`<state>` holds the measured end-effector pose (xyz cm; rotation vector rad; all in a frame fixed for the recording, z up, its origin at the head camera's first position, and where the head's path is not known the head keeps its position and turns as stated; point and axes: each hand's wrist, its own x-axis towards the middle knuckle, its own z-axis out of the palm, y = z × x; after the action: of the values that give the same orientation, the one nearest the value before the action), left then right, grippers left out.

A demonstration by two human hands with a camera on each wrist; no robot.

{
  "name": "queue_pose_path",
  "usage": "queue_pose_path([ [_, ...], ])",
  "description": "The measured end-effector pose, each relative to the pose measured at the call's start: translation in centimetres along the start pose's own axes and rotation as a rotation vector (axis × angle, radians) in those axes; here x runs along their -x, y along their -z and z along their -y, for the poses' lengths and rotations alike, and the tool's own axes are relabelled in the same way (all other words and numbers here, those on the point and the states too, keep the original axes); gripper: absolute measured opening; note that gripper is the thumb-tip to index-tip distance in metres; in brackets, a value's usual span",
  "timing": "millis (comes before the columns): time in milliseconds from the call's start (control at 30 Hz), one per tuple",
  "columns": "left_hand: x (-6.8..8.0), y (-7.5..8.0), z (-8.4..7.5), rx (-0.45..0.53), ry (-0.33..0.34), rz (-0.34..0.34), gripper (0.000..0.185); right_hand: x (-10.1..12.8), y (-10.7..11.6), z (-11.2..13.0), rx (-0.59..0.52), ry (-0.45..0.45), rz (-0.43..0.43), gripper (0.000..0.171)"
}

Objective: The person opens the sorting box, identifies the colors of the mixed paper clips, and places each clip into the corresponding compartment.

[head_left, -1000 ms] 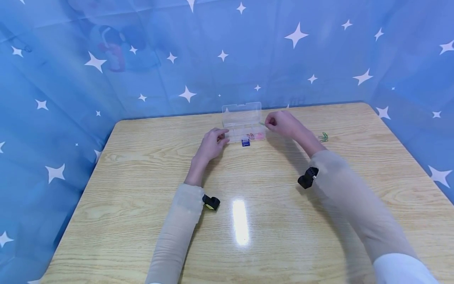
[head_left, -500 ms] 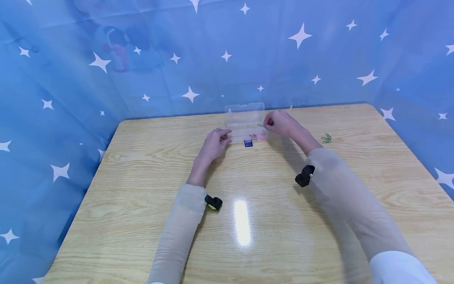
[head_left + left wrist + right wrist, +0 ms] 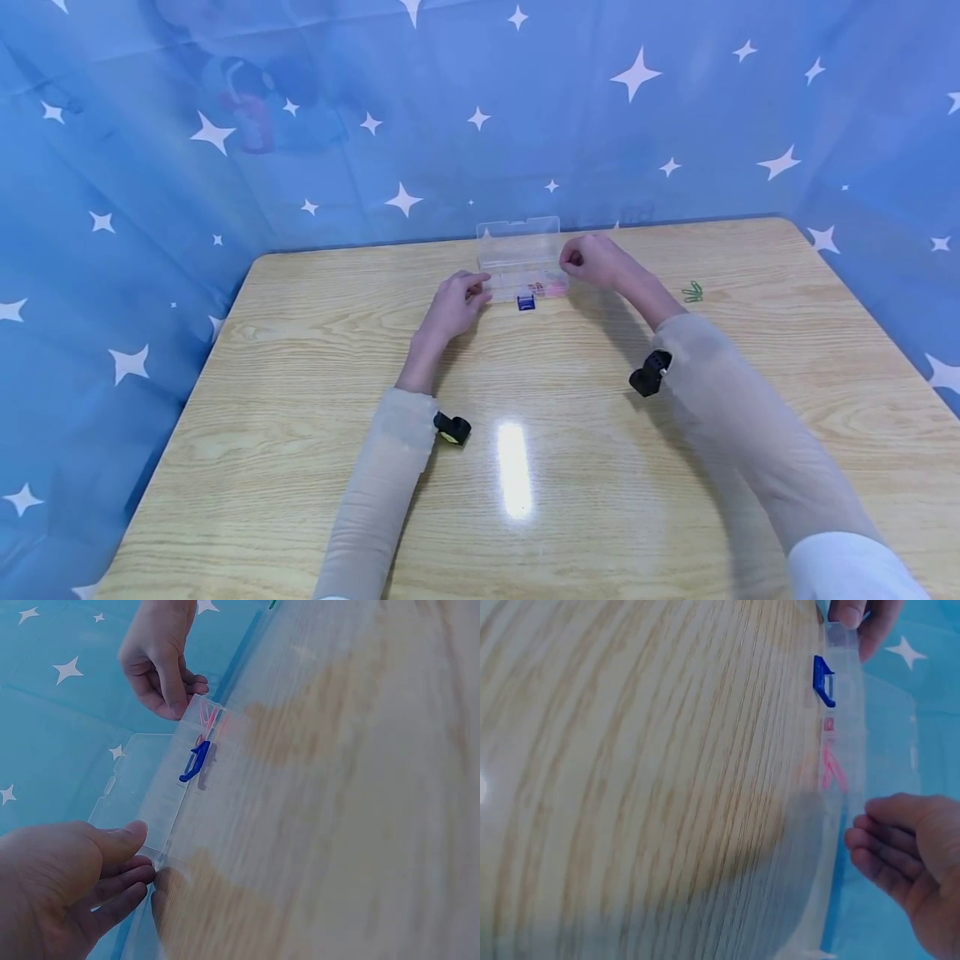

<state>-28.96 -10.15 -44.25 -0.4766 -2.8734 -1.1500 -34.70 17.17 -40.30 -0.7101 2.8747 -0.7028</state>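
Note:
A clear plastic compartment box stands near the table's back edge, its lid raised behind it. On its front sits a blue latch. Pink clips lie in the front compartments toward the right end. My left hand grips the box's left end, thumb above and fingers bent beside it. My right hand is at the right end, its fingers loosely bent with the thumb close to them. Nothing shows between those fingertips.
Several green paper clips lie on the wooden table to the right of my right hand. A blue curtain with white stars hangs right behind the table's back edge.
The green paper clip pinched in my right hand, pointing into the box, is out of sight now. My right hand stays at the box's right end; the left hand keeps its place.

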Motion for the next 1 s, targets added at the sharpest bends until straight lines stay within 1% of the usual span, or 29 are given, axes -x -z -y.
queue_pose_path([
  [167, 0.0, -0.1, -0.1, -0.002, -0.006, 0.002, 0.040, 0.9, 0.2, -0.7, -0.003, -0.014, -0.010, 0.015],
  [500, 0.0, -0.2, -0.2, -0.006, -0.010, -0.007, 0.039, 2.6, 0.3, -3.1, -0.006, -0.031, -0.022, 0.015],
  [767, 0.1, -0.2, -0.2, -0.010, -0.011, -0.015, 0.039, 4.4, 1.0, -4.6, 0.030, -0.020, -0.045, 0.018],
  [1000, 0.2, -0.1, -0.4, -0.013, -0.003, -0.016, 0.039, 6.0, 2.1, -6.1, 0.024, -0.053, -0.048, 0.018],
])
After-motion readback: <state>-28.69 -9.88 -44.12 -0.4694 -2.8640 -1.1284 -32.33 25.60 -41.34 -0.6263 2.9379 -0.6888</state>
